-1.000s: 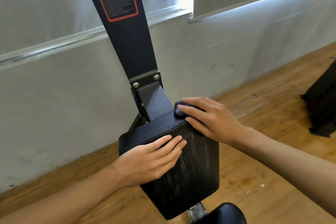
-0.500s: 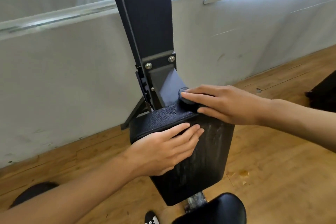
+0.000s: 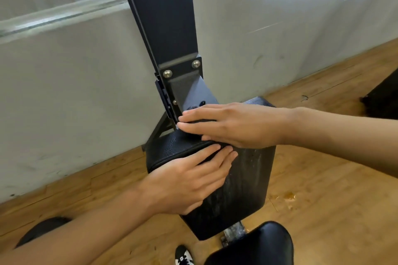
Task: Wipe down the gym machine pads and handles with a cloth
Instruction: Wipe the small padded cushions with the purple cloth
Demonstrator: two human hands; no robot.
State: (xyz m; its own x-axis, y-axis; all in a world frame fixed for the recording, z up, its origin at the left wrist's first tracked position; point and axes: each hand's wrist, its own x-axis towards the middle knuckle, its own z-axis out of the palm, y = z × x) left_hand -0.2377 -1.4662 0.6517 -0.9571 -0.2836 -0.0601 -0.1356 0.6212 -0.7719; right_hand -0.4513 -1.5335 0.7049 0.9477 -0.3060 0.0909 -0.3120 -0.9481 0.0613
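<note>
- Our right hand (image 3: 232, 125) lies flat, fingers straight and close together, pressing a small dark cloth (image 3: 193, 108) onto the top edge of the black machine pad (image 3: 249, 178), just under the bolted bracket (image 3: 183, 71); the cloth is bunched beneath the fingers and only its edge shows
- Our left hand (image 3: 187, 180) rests open on the pad's front face, fingers straight across the stitched seam and just beside the right hand; we judge it is there to steady the pad against the push of the wipe
- Pale streaks mark the pad's front face, so we judge the wiping is under way here; no handle is in view
- The black upright (image 3: 163, 17) and its bracket crowd the cloth on the far side, with the fingertips close against the metal and little room to travel that way
- Open room lies to the right along the pad's top edge and down its face; the grey wall (image 3: 64, 92) stands behind and the wooden floor (image 3: 323, 189) lies below
- A second black pad (image 3: 254, 245) sits near the first pad's lower end, beside a shoe (image 3: 183, 256)
</note>
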